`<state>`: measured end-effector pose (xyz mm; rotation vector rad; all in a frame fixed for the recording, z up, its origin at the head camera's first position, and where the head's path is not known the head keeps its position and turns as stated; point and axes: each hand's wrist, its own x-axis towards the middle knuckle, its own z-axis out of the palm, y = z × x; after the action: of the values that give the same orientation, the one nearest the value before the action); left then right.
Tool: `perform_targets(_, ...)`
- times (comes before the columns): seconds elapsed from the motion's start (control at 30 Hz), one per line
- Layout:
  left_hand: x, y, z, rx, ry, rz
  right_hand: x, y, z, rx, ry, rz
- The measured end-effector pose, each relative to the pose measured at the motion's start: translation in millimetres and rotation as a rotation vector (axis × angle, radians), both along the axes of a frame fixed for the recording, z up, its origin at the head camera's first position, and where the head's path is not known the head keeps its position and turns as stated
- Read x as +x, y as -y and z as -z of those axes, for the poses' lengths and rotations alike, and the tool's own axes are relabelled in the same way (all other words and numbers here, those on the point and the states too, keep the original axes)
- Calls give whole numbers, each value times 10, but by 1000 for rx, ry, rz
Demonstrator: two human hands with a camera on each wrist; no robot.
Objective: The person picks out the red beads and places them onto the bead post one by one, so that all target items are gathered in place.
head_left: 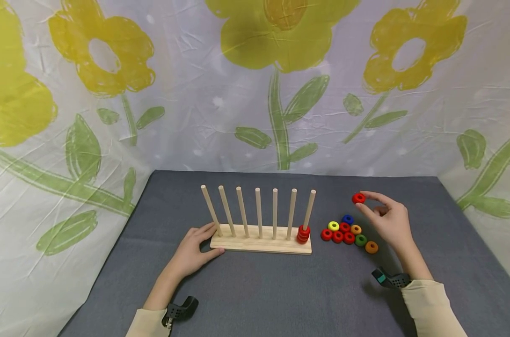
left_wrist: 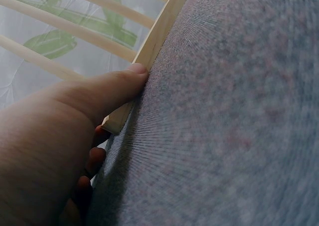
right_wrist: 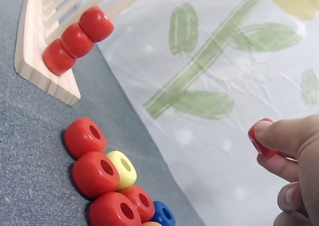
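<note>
The person's right hand (head_left: 387,222) pinches a round, red, holed bead (head_left: 358,201) above a loose cluster of red, yellow, blue, green and orange beads (head_left: 345,230). The left hand (head_left: 191,251) grips the left end of a pale wooden seven-peg rack (head_left: 255,243); three red beads (head_left: 303,235) sit stacked on its rightmost peg (head_left: 309,208).

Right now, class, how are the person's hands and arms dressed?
The left hand and right hand are both ungloved. The left sleeve and right sleeve are plain cream. Black devices are strapped on the left wrist and right wrist; the right one shows a teal patch. No cables show.
</note>
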<state>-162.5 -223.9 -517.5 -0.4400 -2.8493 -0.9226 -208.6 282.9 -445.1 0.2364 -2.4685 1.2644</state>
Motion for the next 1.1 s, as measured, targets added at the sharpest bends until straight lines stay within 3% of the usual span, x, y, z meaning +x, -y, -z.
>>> perform_targets(1.1,6,-4,-3,1,5,-9,59,53,-141,-21,-65,-26)
